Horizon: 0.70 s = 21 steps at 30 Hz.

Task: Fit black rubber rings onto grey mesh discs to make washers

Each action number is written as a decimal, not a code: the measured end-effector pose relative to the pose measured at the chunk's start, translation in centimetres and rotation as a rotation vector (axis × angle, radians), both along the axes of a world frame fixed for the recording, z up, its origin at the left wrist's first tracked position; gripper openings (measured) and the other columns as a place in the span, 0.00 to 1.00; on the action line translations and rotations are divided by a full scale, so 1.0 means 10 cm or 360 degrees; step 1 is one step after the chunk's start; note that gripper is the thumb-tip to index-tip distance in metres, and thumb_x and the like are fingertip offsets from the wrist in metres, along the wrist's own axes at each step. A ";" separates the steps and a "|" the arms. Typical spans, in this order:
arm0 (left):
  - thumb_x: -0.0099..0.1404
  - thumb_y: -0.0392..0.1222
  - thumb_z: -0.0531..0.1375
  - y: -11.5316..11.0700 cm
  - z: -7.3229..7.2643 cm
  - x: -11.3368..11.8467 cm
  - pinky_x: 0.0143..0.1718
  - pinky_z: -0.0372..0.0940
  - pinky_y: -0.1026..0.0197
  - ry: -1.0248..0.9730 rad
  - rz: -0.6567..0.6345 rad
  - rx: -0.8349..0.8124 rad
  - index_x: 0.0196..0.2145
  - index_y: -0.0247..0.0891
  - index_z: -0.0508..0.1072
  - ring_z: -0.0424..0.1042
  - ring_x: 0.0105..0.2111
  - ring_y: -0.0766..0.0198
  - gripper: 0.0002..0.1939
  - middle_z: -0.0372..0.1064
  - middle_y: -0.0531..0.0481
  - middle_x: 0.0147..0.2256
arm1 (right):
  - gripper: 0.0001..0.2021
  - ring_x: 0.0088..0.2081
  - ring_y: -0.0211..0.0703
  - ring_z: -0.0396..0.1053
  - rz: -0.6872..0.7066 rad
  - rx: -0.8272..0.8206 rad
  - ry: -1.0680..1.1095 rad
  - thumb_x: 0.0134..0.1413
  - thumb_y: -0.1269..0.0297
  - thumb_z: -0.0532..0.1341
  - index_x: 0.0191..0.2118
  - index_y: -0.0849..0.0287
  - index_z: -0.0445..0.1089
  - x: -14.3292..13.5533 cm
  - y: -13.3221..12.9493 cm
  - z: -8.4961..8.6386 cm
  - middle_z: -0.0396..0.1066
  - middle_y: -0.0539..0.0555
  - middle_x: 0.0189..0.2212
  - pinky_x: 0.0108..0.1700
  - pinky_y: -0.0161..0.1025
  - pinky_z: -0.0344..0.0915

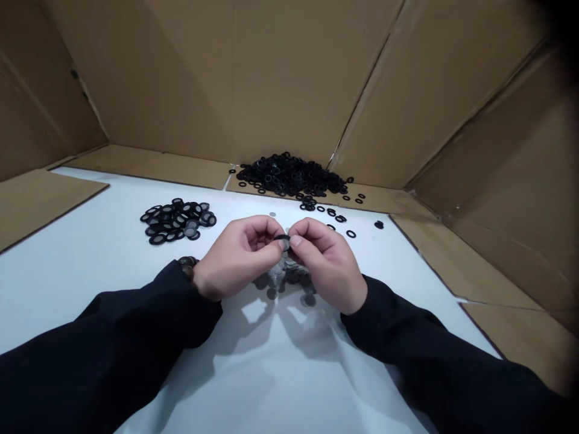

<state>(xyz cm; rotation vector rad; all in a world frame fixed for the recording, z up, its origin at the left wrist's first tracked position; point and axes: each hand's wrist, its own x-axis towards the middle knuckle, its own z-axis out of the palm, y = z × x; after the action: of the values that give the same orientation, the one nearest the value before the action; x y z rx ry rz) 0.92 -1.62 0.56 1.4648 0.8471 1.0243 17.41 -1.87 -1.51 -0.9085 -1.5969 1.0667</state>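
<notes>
A black ring with a grey disc in it (284,241) is pinched between my two hands near the middle of the view. My left hand (246,253) grips its left side with thumb and fingers, and my right hand (328,259) grips its right side. Below and behind the hands lies a pile of small grey discs (275,278), partly hidden by them. On the left, a heap of black rings with grey centres (176,221) rests on the white table (226,380).
Against the back cardboard wall (280,78) sits a large pile of black rings (289,175), with several loose ones scattered to its right, such as one ring (351,234). Cardboard strips (443,259) line the table's edges.
</notes>
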 end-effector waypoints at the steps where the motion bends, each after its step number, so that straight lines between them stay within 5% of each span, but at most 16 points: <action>1: 0.57 0.35 0.62 0.00 0.01 0.00 0.24 0.55 0.69 -0.0016 -0.0014 -0.0020 0.30 0.34 0.68 0.58 0.23 0.73 0.05 0.61 0.57 0.24 | 0.07 0.24 0.33 0.54 0.0005 -0.0021 0.0026 0.60 0.64 0.57 0.31 0.58 0.64 0.00 0.00 0.00 0.58 0.45 0.22 0.26 0.33 0.54; 15: 0.58 0.39 0.64 0.07 -0.07 -0.02 0.27 0.54 0.66 -0.0423 -0.0272 -0.0509 0.30 0.33 0.71 0.57 0.24 0.71 0.06 0.62 0.53 0.24 | 0.09 0.25 0.34 0.53 0.0083 -0.0156 0.0135 0.62 0.60 0.55 0.32 0.58 0.62 0.00 0.03 -0.04 0.58 0.45 0.22 0.27 0.34 0.53; 21: 0.61 0.39 0.62 0.07 -0.06 -0.03 0.27 0.54 0.65 -0.0400 -0.0297 -0.0544 0.27 0.33 0.70 0.57 0.24 0.70 0.08 0.58 0.53 0.23 | 0.02 0.27 0.35 0.57 -0.0211 0.0341 -0.0320 0.60 0.66 0.56 0.38 0.56 0.62 0.01 0.00 -0.06 0.62 0.48 0.28 0.30 0.36 0.58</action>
<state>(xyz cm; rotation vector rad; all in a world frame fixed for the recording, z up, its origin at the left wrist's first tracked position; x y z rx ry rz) 0.66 -0.96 -0.01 1.0776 0.6530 0.8537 17.55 -1.92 -2.09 -0.9839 -1.7514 0.7141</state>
